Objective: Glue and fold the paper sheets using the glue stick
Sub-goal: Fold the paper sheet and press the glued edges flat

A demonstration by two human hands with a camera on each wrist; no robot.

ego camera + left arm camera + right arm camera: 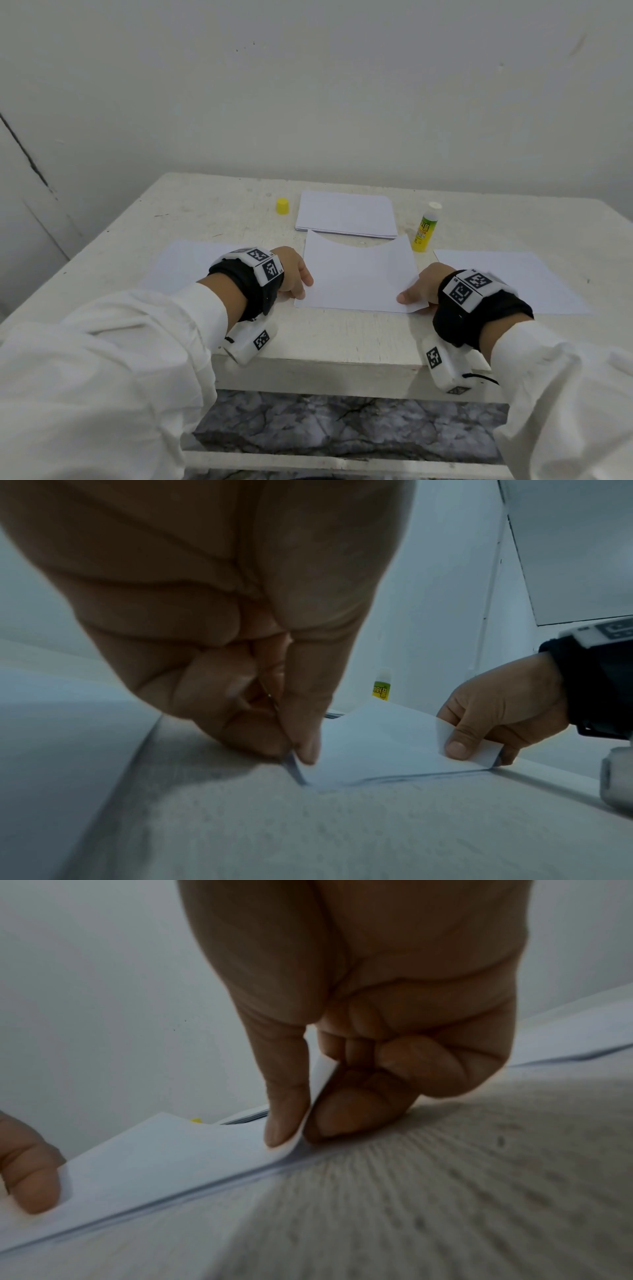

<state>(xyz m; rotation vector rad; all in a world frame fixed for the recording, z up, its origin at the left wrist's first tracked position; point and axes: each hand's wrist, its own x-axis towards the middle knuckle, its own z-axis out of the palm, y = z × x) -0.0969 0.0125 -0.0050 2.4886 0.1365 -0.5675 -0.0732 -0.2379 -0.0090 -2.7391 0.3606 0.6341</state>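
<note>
A white paper sheet (356,277) lies bent over in the middle of the table, its far edge curving up. My left hand (296,279) pinches its near left corner (308,761) between thumb and fingers. My right hand (416,291) pinches the near right corner (301,1139), thumb on top and fingers under. The uncapped glue stick (424,228) stands upright just beyond the sheet's right corner, also seen in the left wrist view as the glue stick (381,687). Its yellow cap (282,206) stands at the back left.
A stack of paper sheets (346,214) lies at the back middle. Single sheets lie flat at the left (181,263) and at the right (510,281). The white table (325,346) ends at its front edge close below my wrists; a wall rises behind.
</note>
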